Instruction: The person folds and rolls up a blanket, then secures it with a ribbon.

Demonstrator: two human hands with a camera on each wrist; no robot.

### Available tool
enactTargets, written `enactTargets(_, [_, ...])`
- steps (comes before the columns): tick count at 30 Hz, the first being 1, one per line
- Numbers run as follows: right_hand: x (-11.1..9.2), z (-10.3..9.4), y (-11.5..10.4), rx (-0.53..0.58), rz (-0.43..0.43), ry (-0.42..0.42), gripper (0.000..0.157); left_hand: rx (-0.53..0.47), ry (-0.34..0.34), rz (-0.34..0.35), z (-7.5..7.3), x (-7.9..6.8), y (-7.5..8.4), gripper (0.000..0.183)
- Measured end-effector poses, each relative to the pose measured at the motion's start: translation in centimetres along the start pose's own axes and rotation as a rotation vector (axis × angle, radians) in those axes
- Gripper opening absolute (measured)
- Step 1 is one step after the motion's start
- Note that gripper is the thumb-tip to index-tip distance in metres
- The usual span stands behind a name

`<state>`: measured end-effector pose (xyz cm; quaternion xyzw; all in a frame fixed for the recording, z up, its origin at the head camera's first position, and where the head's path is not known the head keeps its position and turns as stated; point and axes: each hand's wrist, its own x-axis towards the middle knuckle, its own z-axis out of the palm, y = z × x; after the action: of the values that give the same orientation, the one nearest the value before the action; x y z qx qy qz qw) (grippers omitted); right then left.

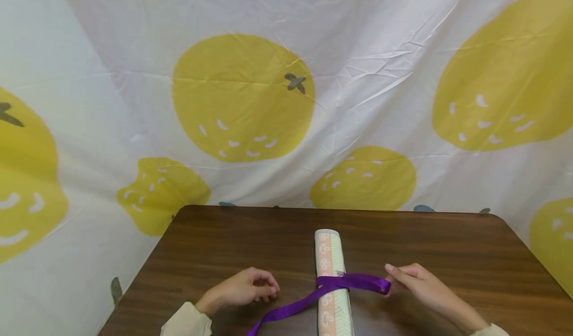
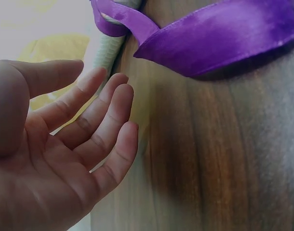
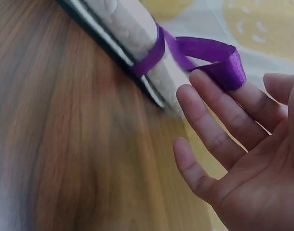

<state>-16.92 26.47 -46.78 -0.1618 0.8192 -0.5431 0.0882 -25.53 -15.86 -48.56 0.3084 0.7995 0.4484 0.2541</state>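
Note:
A rolled-up patterned mat or towel (image 1: pixel 331 310), pale green and peach, lies lengthwise on the table. Around its middle goes a purple ribbon (image 1: pixel 358 281), with one tail running down to the left. My right hand (image 1: pixel 418 283) is right of the roll. In the right wrist view, a loop of the ribbon (image 3: pixel 231 70) lies against its index finger, the thumb standing apart from it. Left of the roll, my left hand (image 1: pixel 246 287) hovers with loosely bent fingers and holds nothing. The ribbon tail (image 2: pixel 219 43) passes beyond its fingertips in the left wrist view.
The brown wood-grain table (image 1: pixel 224 236) has rounded far corners. Behind it hangs a white cloth (image 1: pixel 358 102) printed with large yellow fruits, close to the table's back edge.

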Motion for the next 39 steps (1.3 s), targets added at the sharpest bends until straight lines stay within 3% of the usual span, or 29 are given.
enactTargets(8, [-0.8, -0.6, 1.4, -0.144, 0.082, 0.137, 0.046, 0.040, -0.025, 0.045, 0.9, 0.0, 0.0, 0.011])
enactTargets(12, [-1.4, -1.0, 1.9, -0.151, 0.079, 0.100, 0.042, 0.057, -0.042, 0.083, 1.3, 0.0, -0.1, 0.015])
enactTargets(15, [-1.7, -1.4, 2.3, -0.095, 0.084, 0.061, 0.041, 0.074, -0.043, 0.083, 1.7, -0.1, -0.1, 0.018])
enactTargets(23, [-2.7, -2.4, 3.4, -0.020, 0.051, 0.053, 0.048, 0.160, -0.009, 0.093, 2.2, 0.1, 0.0, 0.021])
enactTargets(29, [-3.4, -3.1, 4.5, 0.020, 0.034, -0.054, 0.031, 0.095, 0.001, 0.084, 1.8, -0.1, -0.4, 0.019])
enactTargets(33, [-3.9, -3.4, 5.2, 0.124, 0.026, -0.152, 0.019, 0.014, 0.012, 0.069, 1.2, -0.2, -0.8, 0.015])
enactTargets(36, [-3.9, -3.2, 5.3, 0.190, 0.031, -0.170, 0.018, -0.049, 0.013, 0.050, 0.9, -0.2, -1.0, 0.015])
enactTargets(39, [-3.8, -2.6, 5.2, 0.155, 0.050, -0.154, 0.019, -0.086, 0.014, 0.030, 0.7, -0.3, -1.3, 0.015])
